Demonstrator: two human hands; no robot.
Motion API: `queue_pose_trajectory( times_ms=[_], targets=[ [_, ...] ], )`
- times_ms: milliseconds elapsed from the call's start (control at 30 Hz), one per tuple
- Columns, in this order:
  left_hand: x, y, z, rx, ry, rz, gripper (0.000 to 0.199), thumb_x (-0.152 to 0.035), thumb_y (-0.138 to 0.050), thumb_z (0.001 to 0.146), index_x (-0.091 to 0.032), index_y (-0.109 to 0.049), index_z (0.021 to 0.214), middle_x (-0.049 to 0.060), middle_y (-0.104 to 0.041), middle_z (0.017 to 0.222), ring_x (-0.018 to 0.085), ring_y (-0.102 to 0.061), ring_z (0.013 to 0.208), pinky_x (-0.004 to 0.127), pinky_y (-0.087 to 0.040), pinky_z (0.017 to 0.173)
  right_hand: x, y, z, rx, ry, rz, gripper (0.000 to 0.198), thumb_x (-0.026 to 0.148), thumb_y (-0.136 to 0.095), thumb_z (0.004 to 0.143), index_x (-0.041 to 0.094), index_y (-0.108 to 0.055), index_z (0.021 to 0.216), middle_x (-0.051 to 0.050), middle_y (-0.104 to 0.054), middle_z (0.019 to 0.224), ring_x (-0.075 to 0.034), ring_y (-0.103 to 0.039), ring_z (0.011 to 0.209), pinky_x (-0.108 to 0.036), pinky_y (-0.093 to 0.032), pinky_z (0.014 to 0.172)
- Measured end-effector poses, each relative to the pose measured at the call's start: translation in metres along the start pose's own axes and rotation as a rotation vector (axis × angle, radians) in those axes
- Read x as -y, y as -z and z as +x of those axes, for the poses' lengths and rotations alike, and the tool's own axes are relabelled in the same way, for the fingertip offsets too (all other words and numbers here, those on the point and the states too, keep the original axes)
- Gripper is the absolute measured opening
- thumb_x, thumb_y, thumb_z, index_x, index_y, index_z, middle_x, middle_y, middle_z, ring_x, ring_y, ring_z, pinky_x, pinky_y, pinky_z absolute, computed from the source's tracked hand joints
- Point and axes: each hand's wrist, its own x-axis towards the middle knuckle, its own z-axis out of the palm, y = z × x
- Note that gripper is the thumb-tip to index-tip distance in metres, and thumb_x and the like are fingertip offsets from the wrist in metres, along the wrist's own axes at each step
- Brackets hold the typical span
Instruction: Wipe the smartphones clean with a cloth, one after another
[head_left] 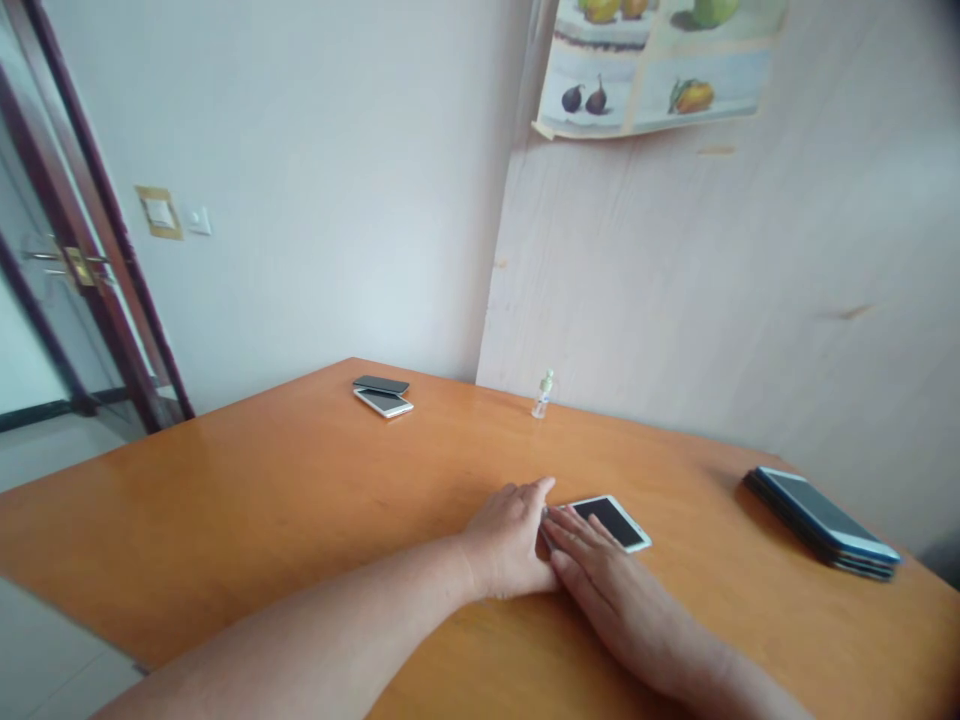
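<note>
Head view: you have both hands together over a wooden desk (pixel 300 480), working at one white-framed smartphone (pixel 616 522).
White-framed smartphone: it lies on the desk, dark screen up, its far right part bare and its left part under your fingers.
Left hand: your left hand (pixel 506 545) stands on edge at the phone's left end, thumb raised; its fingertips are out of sight, so I cannot tell whether that grip is clenched on the phone or only bracing it.
Right hand: your right hand (pixel 604 580) lies with fingers extended across the phone, the grip released rather than wrapped round anything.
Step in hand: judging by this pose, you are steadying the phone with your left hand while your right covers or presses the screen.
Next move: it calls for light, even pressure from your right fingers and a firm left brace, lest the phone slide.
Under your fingers: you could have something thin there; I cannot tell.
Phone stack: at your right, the stack of phones (pixel 825 525) is too tightly layered to count surely.
Clear bottle: the small bottle (pixel 542 395) beyond your hands has an unreadable label.
Fruit paintings: the sheet (pixel 637 65) is cut off above.
</note>
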Motion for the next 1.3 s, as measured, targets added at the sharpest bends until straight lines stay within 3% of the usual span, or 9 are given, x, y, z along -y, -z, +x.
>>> queue_pose_trajectory(
  times_ms=[100, 233, 300, 567, 767, 833, 1033, 1133, 1300],
  targets=[
    [0.000, 0.000, -0.001, 0.000, 0.011, -0.007, 0.094, -0.036, -0.071, 0.065, -0.015, -0.030, 0.146, 0.016, -0.060, 0.128, 0.033, -0.055, 0.118, 0.048, -0.041, 0.105, 0.001, 0.006, 0.004, 0.008, -0.035, -0.015, 0.051, 0.042, -0.027, 0.103, 0.024, -0.040, 0.149, -0.007, -0.038, 0.155, -0.024, -0.029, 0.145, -0.054, -0.016, 0.120],
    [-0.001, 0.002, -0.001, 0.014, 0.058, -0.020, 0.098, -0.041, -0.076, 0.063, -0.016, -0.030, 0.147, 0.017, -0.059, 0.129, 0.034, -0.052, 0.121, 0.049, -0.040, 0.105, -0.032, 0.009, 0.007, -0.103, -0.330, -0.165, 0.054, 0.041, -0.027, 0.102, 0.016, -0.042, 0.147, -0.014, -0.041, 0.153, -0.030, -0.031, 0.144, -0.062, -0.018, 0.116],
    [0.000, 0.002, -0.001, 0.013, 0.060, -0.026, 0.099, -0.040, -0.077, 0.063, -0.017, -0.030, 0.147, 0.016, -0.058, 0.130, 0.034, -0.052, 0.121, 0.049, -0.040, 0.105, -0.036, 0.010, 0.005, -0.112, -0.386, -0.203, 0.055, 0.041, -0.027, 0.102, 0.012, -0.042, 0.147, -0.016, -0.040, 0.152, -0.031, -0.030, 0.144, -0.062, -0.018, 0.116],
    [0.005, 0.002, -0.001, 0.007, -0.005, -0.026, 0.088, -0.029, -0.071, 0.067, -0.017, -0.032, 0.145, 0.016, -0.059, 0.130, 0.032, -0.052, 0.123, 0.047, -0.041, 0.105, 0.027, 0.018, -0.001, 0.057, -0.001, 0.008, 0.054, 0.044, -0.026, 0.103, 0.022, -0.036, 0.151, -0.008, -0.033, 0.157, -0.024, -0.027, 0.146, -0.049, -0.017, 0.121],
    [0.002, 0.005, -0.002, 0.015, 0.010, -0.010, 0.084, -0.034, -0.073, 0.069, -0.020, -0.036, 0.144, 0.014, -0.056, 0.135, 0.032, -0.051, 0.125, 0.047, -0.041, 0.106, -0.019, 0.022, -0.003, -0.043, -0.409, -0.219, 0.054, 0.038, -0.032, 0.101, 0.009, -0.045, 0.145, -0.020, -0.041, 0.151, -0.031, -0.033, 0.143, -0.056, -0.022, 0.116],
    [0.002, 0.005, -0.001, 0.022, 0.011, -0.012, 0.084, -0.034, -0.073, 0.069, -0.022, -0.037, 0.143, 0.013, -0.056, 0.135, 0.032, -0.052, 0.125, 0.047, -0.041, 0.107, -0.022, 0.022, -0.005, -0.055, -0.464, -0.249, 0.052, 0.036, -0.035, 0.100, 0.007, -0.047, 0.142, -0.022, -0.041, 0.150, -0.033, -0.035, 0.142, -0.056, -0.026, 0.115],
    [-0.001, 0.009, 0.001, 0.021, 0.003, 0.001, 0.073, -0.037, -0.071, 0.073, -0.018, -0.045, 0.138, 0.016, -0.057, 0.134, 0.033, -0.053, 0.123, 0.047, -0.042, 0.105, 0.031, 0.019, -0.017, -0.001, -0.151, -0.137, 0.052, 0.031, -0.037, 0.098, 0.008, -0.043, 0.145, -0.018, -0.042, 0.151, -0.028, -0.035, 0.142, -0.044, -0.027, 0.118],
    [-0.003, 0.012, 0.001, 0.019, -0.010, 0.002, 0.064, -0.039, -0.069, 0.075, -0.019, -0.051, 0.133, 0.014, -0.059, 0.131, 0.032, -0.054, 0.122, 0.046, -0.041, 0.105, 0.036, 0.022, -0.020, 0.009, -0.043, -0.124, 0.049, 0.027, -0.038, 0.097, 0.011, -0.046, 0.143, -0.015, -0.046, 0.149, -0.026, -0.040, 0.139, -0.041, -0.030, 0.117],
    [-0.003, 0.015, 0.004, 0.076, -0.026, 0.033, 0.057, -0.033, -0.069, 0.074, -0.022, -0.055, 0.128, 0.010, -0.062, 0.125, 0.030, -0.054, 0.119, 0.043, -0.042, 0.102, 0.005, 0.033, -0.019, -0.013, -0.296, -0.301, 0.044, 0.014, -0.043, 0.089, 0.006, -0.057, 0.131, -0.022, -0.056, 0.136, -0.031, -0.050, 0.130, -0.045, -0.039, 0.110]
  ],
)
